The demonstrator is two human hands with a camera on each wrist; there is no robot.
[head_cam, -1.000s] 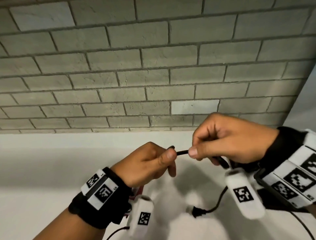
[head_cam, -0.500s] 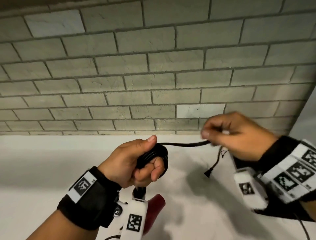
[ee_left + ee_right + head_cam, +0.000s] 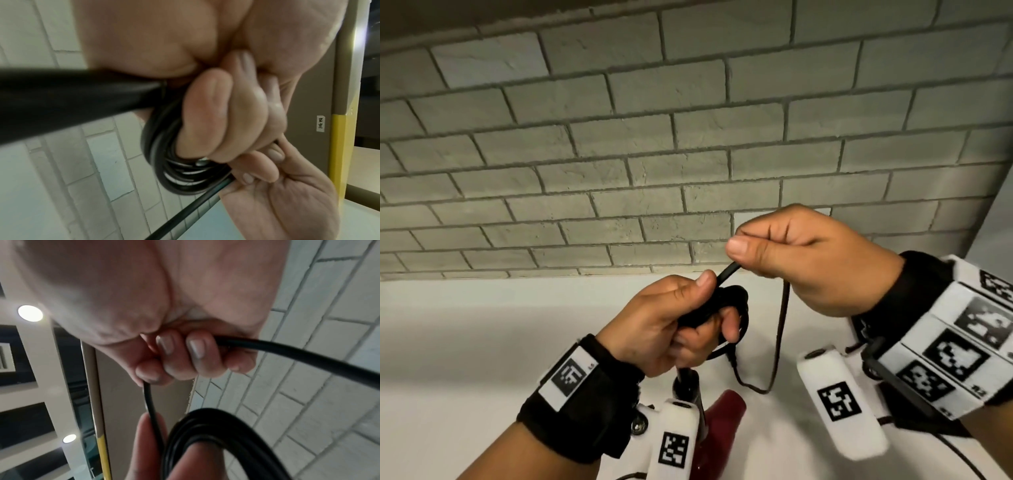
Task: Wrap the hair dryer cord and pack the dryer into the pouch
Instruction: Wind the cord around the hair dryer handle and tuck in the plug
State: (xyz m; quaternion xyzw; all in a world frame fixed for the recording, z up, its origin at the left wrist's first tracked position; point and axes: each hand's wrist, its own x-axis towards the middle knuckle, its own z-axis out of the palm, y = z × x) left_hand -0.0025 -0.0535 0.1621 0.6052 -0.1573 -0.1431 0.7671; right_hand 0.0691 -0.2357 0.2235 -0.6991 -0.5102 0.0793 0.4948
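Note:
My left hand [image 3: 681, 318] grips a coil of black cord [image 3: 736, 301] wound round its fingers, thumb pressed on top. In the left wrist view the cord loops [image 3: 164, 155] circle the curled fingers [image 3: 218, 113]. My right hand [image 3: 787, 250] pinches the free run of cord [image 3: 727, 270] just right of the coil; the rest hangs down in a slack loop [image 3: 779, 335] toward the plug end [image 3: 732, 359]. The dark red hair dryer [image 3: 722, 421] hangs below my left wrist, mostly hidden. In the right wrist view, fingers [image 3: 185, 356] curl round the cord [image 3: 298, 356] above the coil [image 3: 216, 431]. No pouch is in view.
A grey brick wall [image 3: 688, 137] stands close behind the hands. Below it runs a white counter [image 3: 482, 342]. A thin black cable [image 3: 959, 455] trails at the lower right, under my right wrist.
My right hand has swung back in toward the left, laying the cord over the coil. The stretched cord between the hands has shortened and the slack now hangs in a loop.

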